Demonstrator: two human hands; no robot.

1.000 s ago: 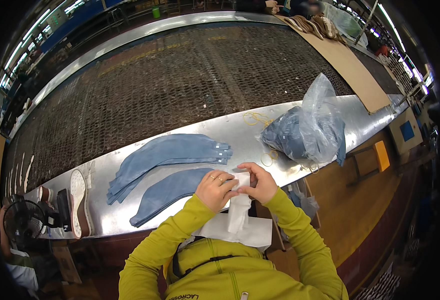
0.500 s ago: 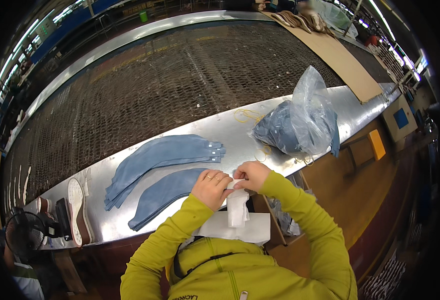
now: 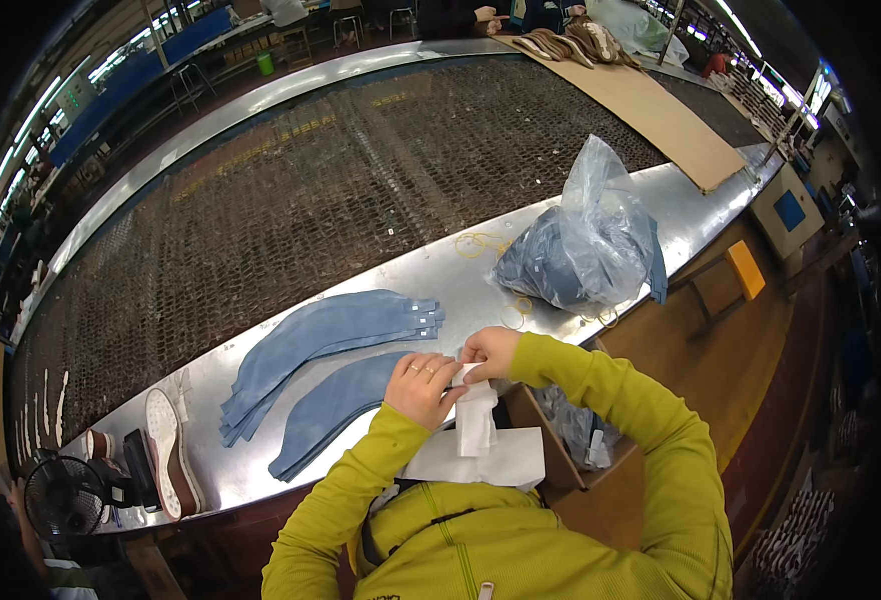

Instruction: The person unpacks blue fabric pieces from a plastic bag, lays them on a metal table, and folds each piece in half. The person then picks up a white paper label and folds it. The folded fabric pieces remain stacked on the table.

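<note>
My left hand [image 3: 422, 386] and my right hand [image 3: 490, 351] meet over the front edge of a metal table [image 3: 291, 458], both pinching the top of a white strip of paper [image 3: 477, 418] that hangs down between them. More white sheets [image 3: 496, 462] lie below the strip, near my chest. Just left of my left hand lies a curved blue fabric piece [image 3: 333, 410]. A stack of similar curved blue pieces [image 3: 326, 335] lies behind it.
A clear plastic bag of blue fabric pieces [image 3: 583, 250] sits on the table to the right, with rubber bands [image 3: 481, 242] near it. A shoe sole [image 3: 168, 462] and a small fan [image 3: 61, 497] are at the left. A wide mesh belt [image 3: 311, 190] runs behind.
My hands stay together on the white strip; they have worked slightly lower along it. The view has shifted a little.
</note>
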